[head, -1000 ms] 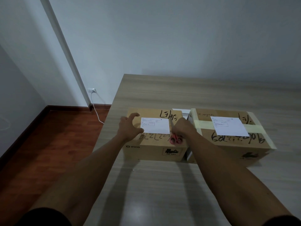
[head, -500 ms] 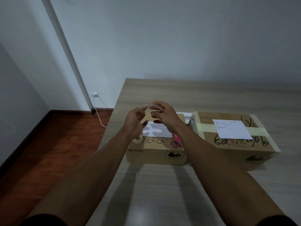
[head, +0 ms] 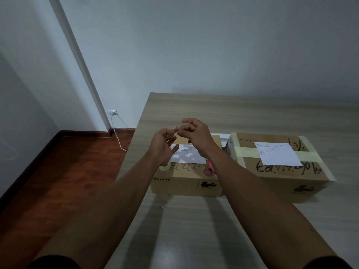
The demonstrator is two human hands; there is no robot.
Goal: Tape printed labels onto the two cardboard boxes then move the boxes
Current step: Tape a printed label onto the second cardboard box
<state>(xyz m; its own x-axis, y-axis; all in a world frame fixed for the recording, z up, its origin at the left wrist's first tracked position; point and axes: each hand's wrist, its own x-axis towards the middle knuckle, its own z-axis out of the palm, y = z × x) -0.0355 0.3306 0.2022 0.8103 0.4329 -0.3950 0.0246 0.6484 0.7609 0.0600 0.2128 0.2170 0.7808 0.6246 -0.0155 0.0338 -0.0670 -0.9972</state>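
Right now both hands are raised above the left cardboard box (head: 186, 179), close together, fingertips nearly meeting. The left hand (head: 162, 145) has its fingers curled, and its thumb and forefinger pinch a small clear piece of tape (head: 174, 129) at the tips. The right hand (head: 196, 135) is curled too, its fingertips at the other end of that strip; I cannot tell whether it grips the tape or only touches it.

Beneath the hands, on top of the left cardboard box, lies a printed label (head: 189, 156), partly hidden by the wrists. A roll of clear tape (head: 165, 166) sits on that box's near left corner, just beside the label, and the pink handles of a pair of scissors (head: 209, 168) rest on the lid near its right edge, partly under the right forearm. Black handwriting runs along the lid's near edge, and the front face reads "PICO".

Just to the right of the left cardboard box, nearly touching it, stands the right cardboard box (head: 281, 171), wrapped with a pale tape band, with its own printed label (head: 276, 153) lying flat across the lid over that band. Both stand on a light wooden table (head: 194, 226). To the left of the left cardboard box, beyond the table's edge, is a reddish wooden floor (head: 58, 181), and a white cable (head: 116, 133) hangs from a wall socket (head: 112, 112).
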